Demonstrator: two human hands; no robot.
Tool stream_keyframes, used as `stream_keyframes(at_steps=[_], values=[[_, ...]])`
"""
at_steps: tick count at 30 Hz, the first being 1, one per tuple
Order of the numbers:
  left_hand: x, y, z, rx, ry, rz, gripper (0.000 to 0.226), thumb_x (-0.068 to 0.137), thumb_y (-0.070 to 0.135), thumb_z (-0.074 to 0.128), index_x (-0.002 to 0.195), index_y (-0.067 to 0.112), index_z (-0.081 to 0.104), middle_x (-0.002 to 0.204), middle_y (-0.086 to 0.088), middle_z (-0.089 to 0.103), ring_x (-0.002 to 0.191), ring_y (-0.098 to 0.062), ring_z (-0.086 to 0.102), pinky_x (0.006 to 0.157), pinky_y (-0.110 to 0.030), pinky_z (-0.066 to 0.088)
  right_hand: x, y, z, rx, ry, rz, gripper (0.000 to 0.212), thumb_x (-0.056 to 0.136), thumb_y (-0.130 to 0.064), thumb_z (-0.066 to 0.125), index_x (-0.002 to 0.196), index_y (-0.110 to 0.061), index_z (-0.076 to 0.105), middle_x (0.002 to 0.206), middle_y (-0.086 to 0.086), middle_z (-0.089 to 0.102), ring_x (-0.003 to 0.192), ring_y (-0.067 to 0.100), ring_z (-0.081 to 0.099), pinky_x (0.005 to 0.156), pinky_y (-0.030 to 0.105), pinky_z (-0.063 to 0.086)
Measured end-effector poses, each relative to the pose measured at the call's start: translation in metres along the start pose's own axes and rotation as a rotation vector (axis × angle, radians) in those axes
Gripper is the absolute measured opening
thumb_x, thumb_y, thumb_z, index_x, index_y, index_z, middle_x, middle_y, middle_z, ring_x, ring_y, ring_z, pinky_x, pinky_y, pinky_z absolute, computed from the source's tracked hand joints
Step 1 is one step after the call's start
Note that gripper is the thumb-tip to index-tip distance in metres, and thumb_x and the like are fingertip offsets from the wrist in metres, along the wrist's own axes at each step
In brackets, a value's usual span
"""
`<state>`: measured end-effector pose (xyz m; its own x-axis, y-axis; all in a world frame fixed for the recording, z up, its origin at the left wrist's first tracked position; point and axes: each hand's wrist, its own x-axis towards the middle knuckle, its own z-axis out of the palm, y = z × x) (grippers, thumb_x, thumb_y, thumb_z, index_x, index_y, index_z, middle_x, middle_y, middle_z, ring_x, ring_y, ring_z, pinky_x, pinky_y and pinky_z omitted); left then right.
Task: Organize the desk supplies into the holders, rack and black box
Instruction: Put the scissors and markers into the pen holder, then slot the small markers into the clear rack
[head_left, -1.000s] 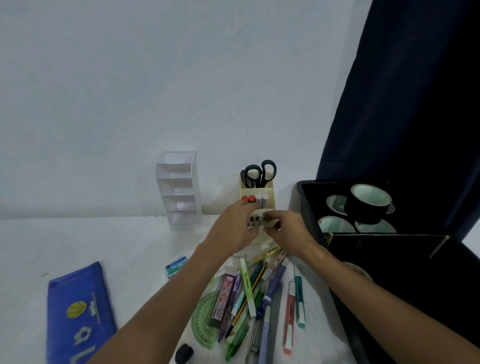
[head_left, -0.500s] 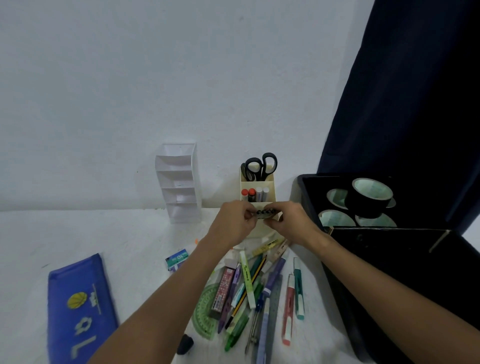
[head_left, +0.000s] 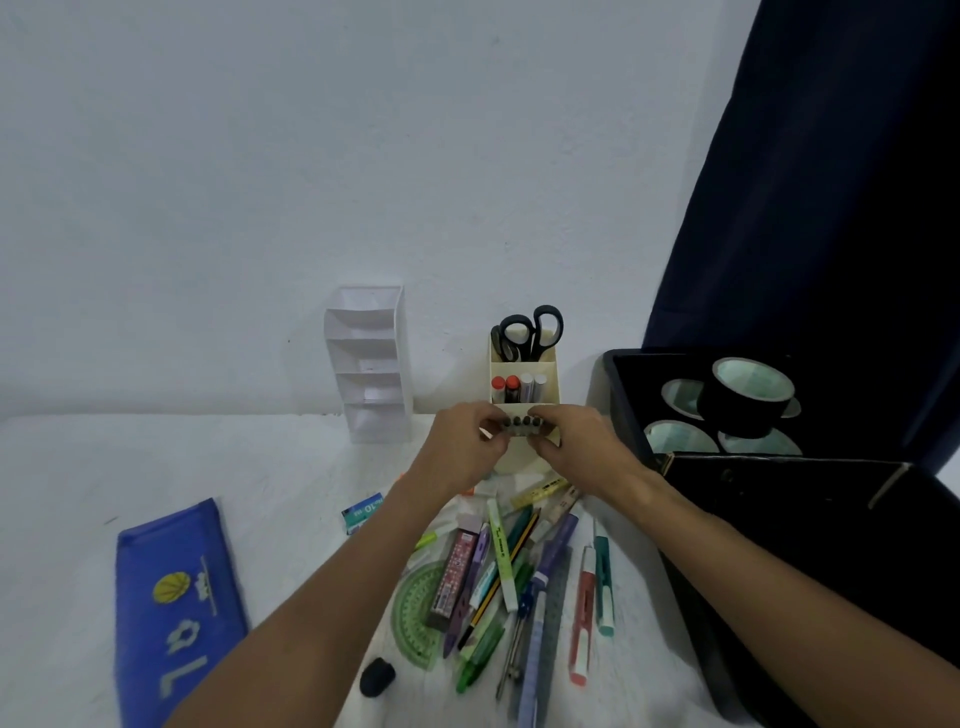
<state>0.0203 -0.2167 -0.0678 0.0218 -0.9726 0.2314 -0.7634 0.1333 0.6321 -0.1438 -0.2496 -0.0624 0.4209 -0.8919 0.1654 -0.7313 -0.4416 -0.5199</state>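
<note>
Head view has both our hands up at the cream holder (head_left: 523, 387) near the back edge of the table (head_left: 208, 467), just left of the black box (head_left: 779, 493). Left hand (head_left: 465, 447) and right hand (head_left: 579, 447) are each pinching an end of a little bundle of dark-capped pens (head_left: 521, 422), fingers clenched on it, right over the holder's lowest front pocket. Scissors (head_left: 530, 332) sit in the back slot, with red- and grey-capped markers in the middle one. Best bet, we reckon: keep the bundle upright and square over that pocket, ease the tips in together, then loosen one hand first so nothing fans out or tips the holder. Plenty is still loose in the pile of pens (head_left: 519, 571) at the front edge, and the white rack (head_left: 370, 364) looks bare.
</note>
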Motion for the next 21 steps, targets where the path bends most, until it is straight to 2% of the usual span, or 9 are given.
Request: stream_keyframes(at_steps=[4,6,9,12,14,16,21], values=[[-0.005,-0.003,-0.009,0.003,-0.002,-0.030,0.031,0.087,0.016,0.061,0.117,0.015,0.067,0.102,0.000,0.071,0.074,-0.009,0.064,0.065,-0.006,0.040,-0.001,-0.003,-0.004,0.047,0.029,0.040,0.051,0.083,-0.020,0.068,0.131,-0.021,0.052,0.097,0.000,0.054,0.082,0.013,0.051,0.073,0.023,0.041],[-0.007,-0.007,-0.020,0.002,-0.006,-0.064,0.032,0.087,0.017,0.062,0.119,0.017,0.065,0.105,0.001,0.070,0.077,-0.008,0.062,0.066,-0.006,0.039,-0.004,-0.007,-0.006,0.066,0.099,0.017,0.055,0.080,-0.021,0.071,0.131,-0.022,0.050,0.094,-0.002,0.050,0.079,0.009,0.048,0.071,0.020,0.039],[-0.012,-0.016,-0.040,0.040,-0.009,-0.094,0.032,0.086,0.017,0.062,0.118,0.019,0.065,0.106,0.003,0.068,0.083,-0.011,0.064,0.075,-0.016,0.042,-0.008,-0.021,-0.009,0.071,0.178,-0.067,0.048,0.080,-0.022,0.071,0.124,-0.021,0.052,0.083,-0.013,0.040,0.073,-0.001,0.042,0.061,0.009,0.033],[-0.020,-0.029,-0.062,0.127,-0.009,-0.122,0.030,0.086,0.018,0.061,0.115,0.019,0.067,0.106,0.003,0.068,0.084,-0.011,0.061,0.078,-0.017,0.041,-0.013,-0.042,-0.007,0.090,0.198,-0.202,0.032,0.083,-0.020,0.069,0.113,-0.018,0.060,0.079,-0.019,0.040,0.070,-0.003,0.041,0.062,0.006,0.034],[-0.028,-0.038,-0.074,0.170,-0.037,-0.153,0.029,0.086,0.016,0.060,0.114,0.019,0.068,0.106,0.002,0.067,0.083,-0.011,0.059,0.079,-0.018,0.042,-0.012,-0.054,0.001,0.090,0.130,-0.287,0.020,0.084,-0.018,0.067,0.104,-0.016,0.065,0.078,-0.011,0.050,0.067,0.001,0.043,0.065,0.013,0.036],[-0.040,-0.049,-0.084,0.226,-0.113,-0.188,0.030,0.085,0.013,0.058,0.114,0.018,0.067,0.107,0.001,0.067,0.084,-0.011,0.058,0.079,-0.019,0.043,-0.011,-0.065,0.014,0.072,0.005,-0.337,0.016,0.086,-0.017,0.065,0.102,-0.014,0.068,0.083,-0.002,0.060,0.065,0.007,0.046,0.068,0.020,0.039],[-0.072,-0.078,-0.095,0.393,-0.351,-0.312,0.032,0.086,0.012,0.058,0.117,0.017,0.064,0.114,-0.004,0.063,0.101,-0.018,0.059,0.085,-0.024,0.047,-0.005,-0.075,0.050,-0.087,-0.283,-0.346,0.024,0.090,-0.015,0.059,0.112,-0.010,0.068,0.110,0.004,0.068,0.084,0.008,0.055,0.075,0.011,0.035]])
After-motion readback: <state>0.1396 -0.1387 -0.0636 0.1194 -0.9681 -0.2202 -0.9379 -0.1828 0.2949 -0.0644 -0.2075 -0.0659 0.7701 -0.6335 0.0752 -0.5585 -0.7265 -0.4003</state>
